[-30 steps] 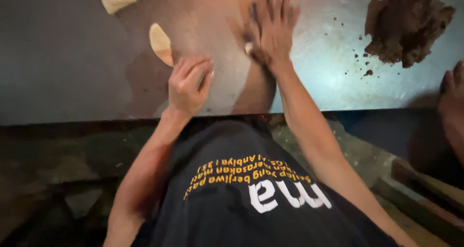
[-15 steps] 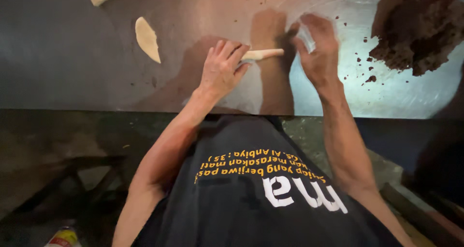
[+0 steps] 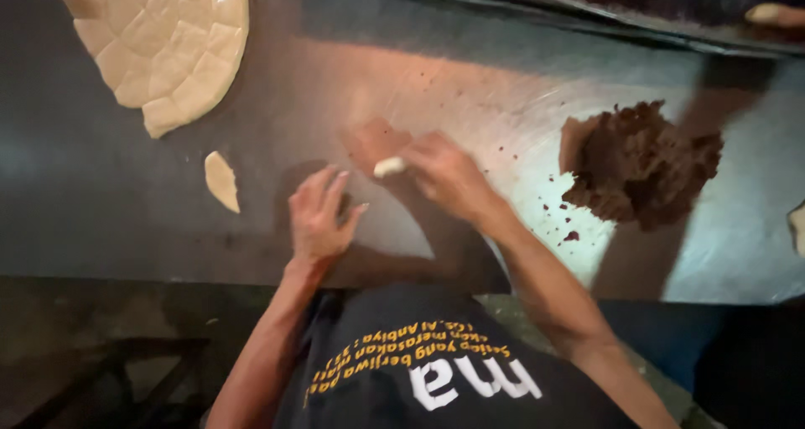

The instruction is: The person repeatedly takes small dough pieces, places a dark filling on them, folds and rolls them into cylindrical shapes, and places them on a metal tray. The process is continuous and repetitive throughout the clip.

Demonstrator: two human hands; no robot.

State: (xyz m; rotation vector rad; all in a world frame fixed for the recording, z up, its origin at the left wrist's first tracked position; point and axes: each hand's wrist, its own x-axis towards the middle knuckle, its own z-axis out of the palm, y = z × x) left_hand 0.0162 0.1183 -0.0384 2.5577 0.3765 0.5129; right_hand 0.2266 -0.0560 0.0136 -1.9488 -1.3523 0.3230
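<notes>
One dough piece (image 3: pixel 389 167) pinched in right hand (image 3: pixel 449 176), left hand (image 3: pixel 319 219) spread empty; scored dough sheet (image 3: pixel 163 43) at far-left corner of metal surface (image 3: pixel 126 219) mostly uncut, filling pile (image 3: pixel 641 165) unused

Single head view, steep downward, close over steel worktop (image 3: pixel 151 219).

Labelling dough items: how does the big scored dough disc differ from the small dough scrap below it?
The scored dough disc is large, roughly round and cut into a grid of pieces; the dough scrap is small, narrow, pointed and unscored. The disc lies at the top left of the metal table, partly out of frame; the scrap lies whole, nearer the left hand. Both are pale, flat and untouched by the hands.
</notes>
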